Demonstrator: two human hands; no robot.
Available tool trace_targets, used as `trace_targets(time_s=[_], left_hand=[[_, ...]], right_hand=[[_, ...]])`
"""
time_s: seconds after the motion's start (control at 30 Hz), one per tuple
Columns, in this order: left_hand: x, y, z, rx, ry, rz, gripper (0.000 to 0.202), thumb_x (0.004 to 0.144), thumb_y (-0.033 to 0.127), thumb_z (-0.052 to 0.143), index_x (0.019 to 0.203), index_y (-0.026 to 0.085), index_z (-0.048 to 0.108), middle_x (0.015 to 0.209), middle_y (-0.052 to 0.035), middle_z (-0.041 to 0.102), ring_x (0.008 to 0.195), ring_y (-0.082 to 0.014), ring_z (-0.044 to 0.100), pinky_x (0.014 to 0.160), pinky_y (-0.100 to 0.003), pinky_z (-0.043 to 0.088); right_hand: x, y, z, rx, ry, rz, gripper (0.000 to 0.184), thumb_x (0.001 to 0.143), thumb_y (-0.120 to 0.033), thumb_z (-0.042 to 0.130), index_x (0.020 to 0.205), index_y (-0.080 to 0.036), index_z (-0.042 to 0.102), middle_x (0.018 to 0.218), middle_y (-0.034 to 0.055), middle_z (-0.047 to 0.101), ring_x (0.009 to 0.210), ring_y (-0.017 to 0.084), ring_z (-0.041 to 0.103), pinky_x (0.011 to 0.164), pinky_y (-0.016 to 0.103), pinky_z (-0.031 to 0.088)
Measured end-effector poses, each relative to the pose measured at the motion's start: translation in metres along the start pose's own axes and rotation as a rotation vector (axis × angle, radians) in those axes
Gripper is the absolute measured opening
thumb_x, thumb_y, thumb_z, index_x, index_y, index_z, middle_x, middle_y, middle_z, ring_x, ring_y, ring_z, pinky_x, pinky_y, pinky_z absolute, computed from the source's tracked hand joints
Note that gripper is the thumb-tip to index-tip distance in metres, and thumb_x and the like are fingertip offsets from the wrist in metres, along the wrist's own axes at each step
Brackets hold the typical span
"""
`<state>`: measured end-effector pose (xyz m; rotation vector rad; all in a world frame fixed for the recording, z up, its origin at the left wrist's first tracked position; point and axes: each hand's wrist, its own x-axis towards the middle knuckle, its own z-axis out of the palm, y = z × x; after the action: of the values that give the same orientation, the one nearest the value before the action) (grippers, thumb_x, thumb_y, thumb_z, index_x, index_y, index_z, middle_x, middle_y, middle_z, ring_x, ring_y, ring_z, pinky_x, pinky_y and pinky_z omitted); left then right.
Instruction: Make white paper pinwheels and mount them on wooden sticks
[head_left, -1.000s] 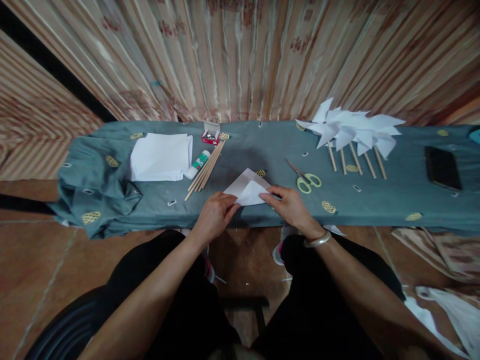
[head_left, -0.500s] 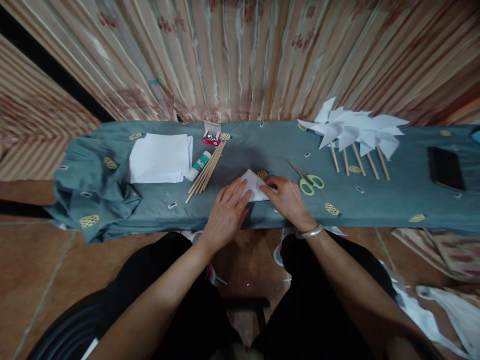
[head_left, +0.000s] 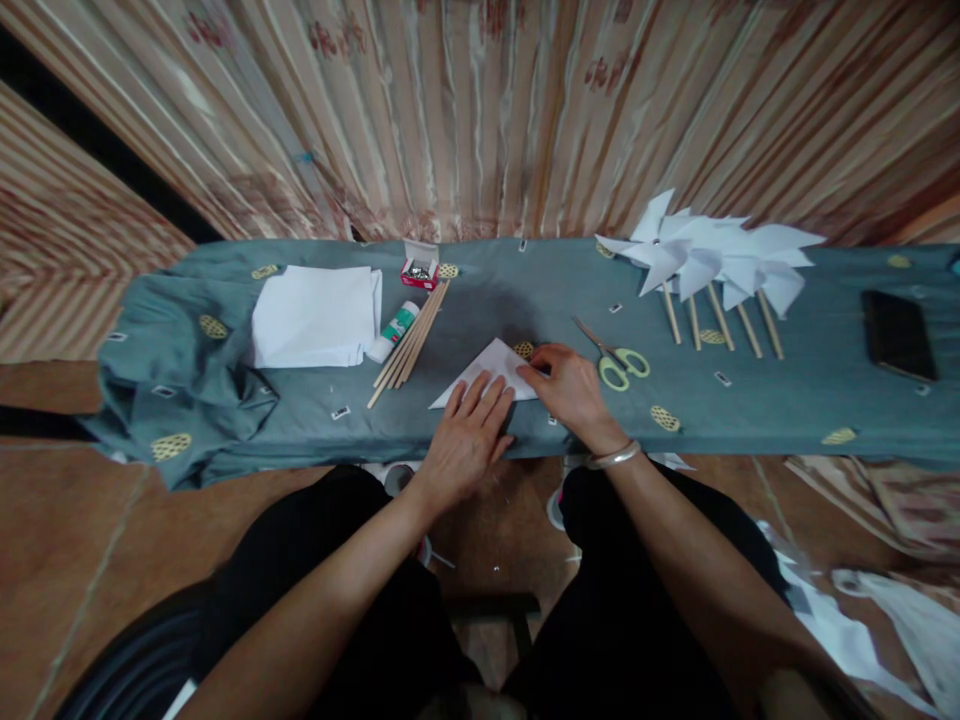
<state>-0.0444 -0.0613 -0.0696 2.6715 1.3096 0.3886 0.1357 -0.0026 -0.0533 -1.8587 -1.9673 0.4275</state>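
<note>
A sheet of white paper [head_left: 491, 362], folded into a triangle, lies on the cloth-covered table with its peak pointing away from me. My left hand [head_left: 469, 425] rests flat on its lower edge, fingers stretched out. At the right slope of the triangle, my right hand [head_left: 566, 388] pinches the paper's edge between thumb and curled fingers; a silver bangle is on that wrist. Scissors [head_left: 619, 364] with green handles lie just right of my right hand. To the left are several wooden sticks [head_left: 412, 345] and a glue stick [head_left: 394, 330].
A stack of white paper [head_left: 315, 315] sits at the left. Behind the sticks stands an open red box [head_left: 420, 272] of small metal pieces. Several paper pinwheels [head_left: 712, 255] on sticks lie at the back right, and a black phone [head_left: 898, 335] near the right end.
My left hand has slid down towards the near edge and flattened, uncovering the triangle's left corner. My right hand stays at the right side of the paper.
</note>
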Motion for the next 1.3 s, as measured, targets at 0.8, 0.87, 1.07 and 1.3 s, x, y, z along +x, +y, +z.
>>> trace_targets(time_s=[0.8, 0.87, 1.07, 1.3], left_hand=[[0.004, -0.001, 0.001, -0.003, -0.044, -0.018, 0.056, 0.095, 0.036, 0.051, 0.143, 0.009, 0.043, 0.151, -0.0181, 0.045, 0.146, -0.0340, 0.031, 0.119, -0.055, 0.024], [0.004, -0.001, 0.001, -0.001, -0.046, -0.015, 0.056, 0.095, 0.037, 0.051, 0.143, 0.009, 0.043, 0.151, -0.0180, 0.045, 0.145, -0.0342, 0.032, 0.119, -0.055, 0.024], [0.004, -0.002, 0.002, 0.013, -0.049, -0.005, 0.057, 0.093, 0.038, 0.054, 0.141, 0.009, 0.044, 0.151, -0.0183, 0.044, 0.145, -0.0352, 0.032, 0.118, -0.055, 0.026], [0.003, 0.000, 0.002, 0.054, -0.056, -0.009, 0.061, 0.091, 0.036, 0.057, 0.144, 0.009, 0.042, 0.153, -0.0179, 0.042, 0.145, -0.0352, 0.031, 0.118, -0.054, 0.025]], right_hand=[[0.002, 0.001, 0.005, -0.046, 0.036, -0.009, 0.018, 0.087, -0.027, 0.057, 0.078, -0.018, 0.069, 0.090, 0.0092, 0.072, 0.087, 0.024, 0.066, 0.079, 0.033, 0.047], [0.002, 0.001, 0.005, -0.052, 0.027, -0.007, 0.017, 0.087, -0.027, 0.057, 0.079, -0.017, 0.069, 0.091, 0.0098, 0.071, 0.088, 0.024, 0.066, 0.081, 0.033, 0.047], [0.001, 0.000, 0.005, -0.087, 0.019, -0.015, 0.017, 0.089, -0.027, 0.056, 0.085, -0.016, 0.068, 0.094, 0.0124, 0.071, 0.091, 0.026, 0.065, 0.082, 0.035, 0.046], [-0.028, -0.006, 0.012, -0.162, 0.125, -0.180, 0.044, 0.092, -0.030, 0.052, 0.131, -0.010, 0.054, 0.142, 0.0206, 0.052, 0.129, 0.035, 0.047, 0.103, 0.046, 0.037]])
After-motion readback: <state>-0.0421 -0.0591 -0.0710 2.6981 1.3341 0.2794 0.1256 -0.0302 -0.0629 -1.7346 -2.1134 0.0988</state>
